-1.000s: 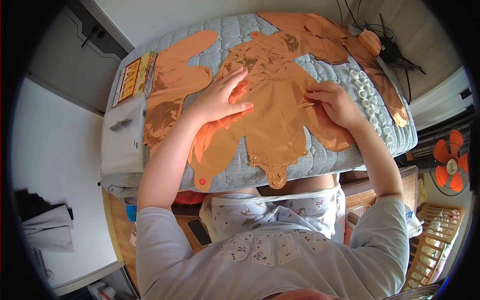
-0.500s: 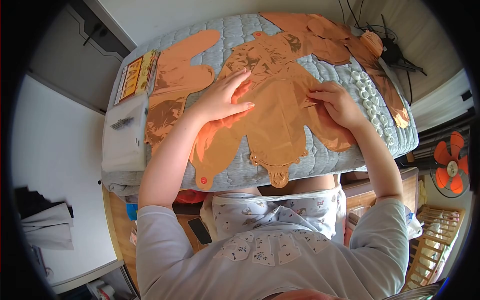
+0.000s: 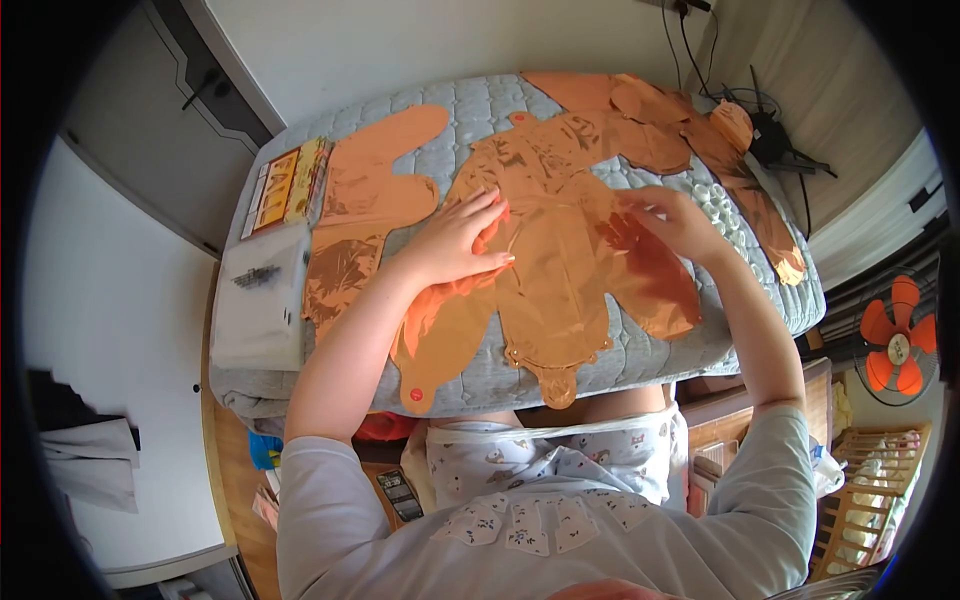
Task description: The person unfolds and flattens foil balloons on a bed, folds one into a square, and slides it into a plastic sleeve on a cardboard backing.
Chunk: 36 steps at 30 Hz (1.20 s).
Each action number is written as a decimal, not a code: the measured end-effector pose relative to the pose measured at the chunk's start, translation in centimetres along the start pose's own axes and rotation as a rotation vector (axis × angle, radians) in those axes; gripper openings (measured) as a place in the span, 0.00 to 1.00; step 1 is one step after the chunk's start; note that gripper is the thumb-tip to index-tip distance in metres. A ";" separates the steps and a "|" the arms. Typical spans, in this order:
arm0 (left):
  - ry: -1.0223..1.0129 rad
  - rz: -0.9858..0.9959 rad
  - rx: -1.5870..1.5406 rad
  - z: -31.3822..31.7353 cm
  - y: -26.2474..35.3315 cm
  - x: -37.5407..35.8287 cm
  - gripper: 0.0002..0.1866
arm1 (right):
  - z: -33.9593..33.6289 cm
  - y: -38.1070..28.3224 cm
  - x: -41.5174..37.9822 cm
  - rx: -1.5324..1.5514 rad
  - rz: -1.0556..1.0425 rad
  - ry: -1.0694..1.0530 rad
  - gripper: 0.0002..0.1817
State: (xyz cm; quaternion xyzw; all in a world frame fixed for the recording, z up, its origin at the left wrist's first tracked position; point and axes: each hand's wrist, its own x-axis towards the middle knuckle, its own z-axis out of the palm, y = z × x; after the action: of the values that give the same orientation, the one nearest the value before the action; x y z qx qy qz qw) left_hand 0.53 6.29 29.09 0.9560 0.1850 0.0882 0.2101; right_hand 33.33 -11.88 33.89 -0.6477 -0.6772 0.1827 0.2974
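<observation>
A flat copper-coloured foil balloon (image 3: 555, 270) with rounded lobes and small tabs lies on the quilted mattress in front of me. My left hand (image 3: 465, 240) rests on its left part, fingers stretched and thumb spread away. At its right upper lobe is my right hand (image 3: 675, 222), with bent fingers and thumb close together on the foil; the fingertips are partly hidden. Red-orange reflections of both hands show in the foil. Beyond the balloon, more copper foil (image 3: 655, 140) is spread, and another flat foil piece (image 3: 375, 190) lies to the left.
White small rolls (image 3: 722, 212) sit by my right hand. A printed packet (image 3: 285, 188) and a clear plastic bag (image 3: 262, 295) lie at the left mattress edge. A black router (image 3: 775, 140) with cables stands back right; a fan (image 3: 900, 340) with orange blades is at right.
The view has tilted up, so the mattress sits lower in the picture. My right hand has shifted slightly on the right lobe; the left hand stays on the foil.
</observation>
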 end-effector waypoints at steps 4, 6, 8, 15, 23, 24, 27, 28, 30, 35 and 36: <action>0.003 0.013 0.022 0.2 -0.2 0.1 0.49 | -1.2 3.9 6.6 0.042 0.152 0.190 0.19; 0.007 0.007 0.050 0.1 0.2 0.1 0.48 | -1.4 8.3 11.3 -0.041 0.220 0.238 0.22; 0.008 0.000 0.084 -0.1 0.4 0.1 0.48 | -1.6 10.5 15.0 -0.117 0.287 0.290 0.26; 0.000 -0.005 0.103 0.0 0.3 0.3 0.50 | -1.0 7.8 18.9 -0.033 0.630 0.218 0.41; 0.016 0.001 0.080 0.2 0.2 0.2 0.51 | -0.2 4.2 18.1 0.188 0.800 0.146 0.22; 0.018 0.004 0.083 0.2 0.2 0.3 0.51 | -0.1 3.7 17.9 0.334 0.760 0.200 0.21; 0.018 0.004 0.094 0.2 0.2 0.3 0.51 | 0.5 1.8 18.7 0.520 0.672 0.280 0.26; 0.015 0.002 0.103 0.1 0.2 0.3 0.51 | 0.8 1.4 19.0 0.561 0.627 0.308 0.31; 0.011 0.003 0.110 0.1 0.3 0.3 0.52 | 2.0 0.5 19.5 0.422 0.549 0.383 0.37; 0.007 0.008 0.122 0.1 0.3 0.4 0.52 | 5.1 -2.1 20.3 -0.011 0.292 0.430 0.46; 0.005 0.004 0.122 0.1 0.4 0.4 0.52 | 5.8 -2.1 20.5 -0.010 0.290 0.429 0.46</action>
State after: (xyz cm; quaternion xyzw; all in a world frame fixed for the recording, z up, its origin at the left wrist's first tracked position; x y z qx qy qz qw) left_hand 1.05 6.07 29.21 0.9671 0.1887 0.0795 0.1509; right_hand 28.33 8.95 34.31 -0.7634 -0.4997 0.0785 0.4017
